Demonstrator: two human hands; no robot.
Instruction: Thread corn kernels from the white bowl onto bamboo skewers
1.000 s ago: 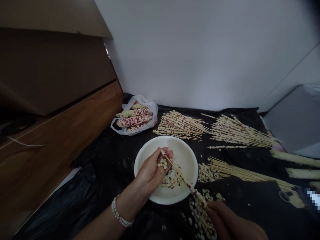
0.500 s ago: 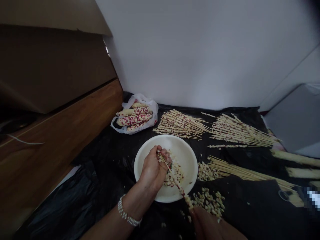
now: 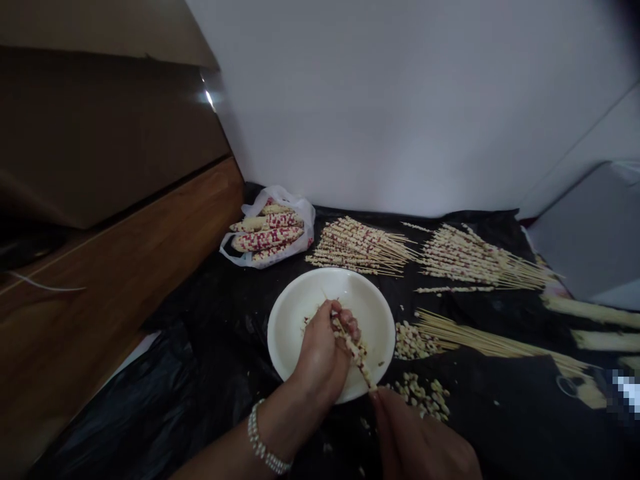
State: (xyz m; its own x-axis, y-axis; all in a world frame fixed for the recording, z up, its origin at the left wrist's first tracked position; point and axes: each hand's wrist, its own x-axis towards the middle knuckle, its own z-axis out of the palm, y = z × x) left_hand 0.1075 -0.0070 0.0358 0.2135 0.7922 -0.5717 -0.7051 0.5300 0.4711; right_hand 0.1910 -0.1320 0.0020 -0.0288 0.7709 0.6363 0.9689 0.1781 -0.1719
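Observation:
Over the white bowl [image 3: 286, 303], my left hand [image 3: 323, 347] is closed with its fingers curled round the far part of a skewer of corn kernels [image 3: 357, 357]. The bare tip shows just beyond its thumb. At the bowl's near right edge, my right hand [image 3: 413, 427] pinches the near end of the same skewer. Pale and dark red kernels are threaded between the two hands. Loose corn kernels [image 3: 367, 348] lie in the bowl, partly hidden by my left hand. A beaded bracelet [image 3: 263, 443] circles my left wrist.
Behind the bowl are a plastic bag of corn cobs [image 3: 270, 237] and two piles of filled skewers [image 3: 350, 243]. Bare sticks [image 3: 480, 337] and kernel heaps [image 3: 423, 393] lie to the right on black plastic sheeting [image 3: 220, 313]. A wooden panel [image 3: 165, 253] borders the left.
My left hand has moved right and slightly down, closing further round the skewer. My right hand has come closer to it, moving left and up. The skewer's tip now pokes past my left hand.

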